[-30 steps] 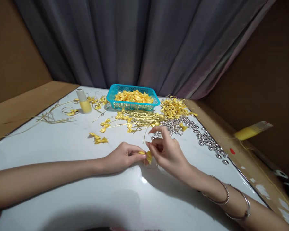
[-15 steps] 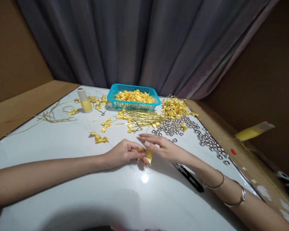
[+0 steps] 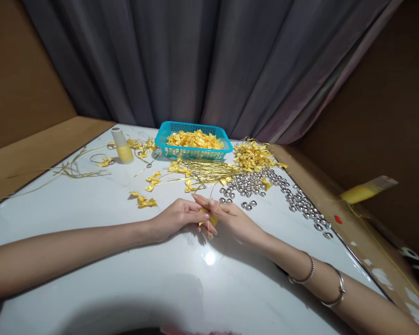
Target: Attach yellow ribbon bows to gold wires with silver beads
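Left hand point(image 3: 181, 216): grip clamped, thumb against fingers, on a yellow bow point(image 3: 213, 220) held above the worktop point(image 3: 132, 279). Right hand point(image 3: 240, 222): at the bow's right side; whether its grip is closed cannot be determined.

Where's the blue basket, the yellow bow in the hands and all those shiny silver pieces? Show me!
Blue basket point(image 3: 196, 151): head view, on its front wall.
Yellow bow point(image 3: 213, 220): head view, on its visible right part.
Silver pieces point(image 3: 248, 184): head view, in the main cluster.
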`<act>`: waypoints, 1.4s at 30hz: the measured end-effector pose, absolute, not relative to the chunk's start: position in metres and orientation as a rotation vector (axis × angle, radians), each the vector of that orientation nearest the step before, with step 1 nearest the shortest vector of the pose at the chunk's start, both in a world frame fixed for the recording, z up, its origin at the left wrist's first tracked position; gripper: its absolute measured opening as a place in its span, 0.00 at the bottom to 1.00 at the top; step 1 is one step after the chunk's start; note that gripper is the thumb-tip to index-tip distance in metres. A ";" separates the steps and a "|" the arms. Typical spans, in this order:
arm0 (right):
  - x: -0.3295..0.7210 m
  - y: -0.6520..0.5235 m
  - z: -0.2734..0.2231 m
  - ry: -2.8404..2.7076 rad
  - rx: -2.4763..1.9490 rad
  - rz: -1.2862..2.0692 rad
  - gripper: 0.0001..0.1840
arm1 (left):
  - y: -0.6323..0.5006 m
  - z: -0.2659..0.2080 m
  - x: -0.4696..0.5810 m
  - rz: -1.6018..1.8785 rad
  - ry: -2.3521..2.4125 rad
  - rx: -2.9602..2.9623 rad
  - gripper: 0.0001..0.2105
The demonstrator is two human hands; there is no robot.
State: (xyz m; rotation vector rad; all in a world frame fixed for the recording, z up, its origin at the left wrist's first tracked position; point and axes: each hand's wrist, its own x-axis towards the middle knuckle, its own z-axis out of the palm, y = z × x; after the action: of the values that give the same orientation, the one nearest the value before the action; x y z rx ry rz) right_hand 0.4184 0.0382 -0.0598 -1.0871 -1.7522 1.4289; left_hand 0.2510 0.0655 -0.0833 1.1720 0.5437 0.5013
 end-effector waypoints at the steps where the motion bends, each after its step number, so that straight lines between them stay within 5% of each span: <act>1: 0.418 0.038 -0.061 -1.721 -1.069 1.462 0.32 | 0.066 -0.083 0.251 0.503 0.538 1.143 0.11; 19: 0.439 0.049 -0.052 -1.688 -1.196 1.182 0.24 | 0.070 -0.083 0.247 0.377 0.499 1.024 0.07; 27: 0.466 0.068 -0.031 -1.591 -1.349 0.982 0.29 | 0.066 -0.080 0.246 0.352 0.489 1.047 0.07; 32: 0.505 0.092 -0.029 -1.494 -1.451 1.091 0.33 | 0.066 -0.079 0.248 0.362 0.544 1.048 0.07; 42: 0.514 0.089 -0.019 -1.333 -1.273 1.544 0.22 | 0.067 -0.079 0.251 0.363 0.557 1.085 0.11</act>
State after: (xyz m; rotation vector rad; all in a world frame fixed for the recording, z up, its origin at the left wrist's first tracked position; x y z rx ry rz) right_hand 0.5142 0.0890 -0.0193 -1.2729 -1.3332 1.5438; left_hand 0.2510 0.0674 -0.0793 1.0852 0.5570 0.3634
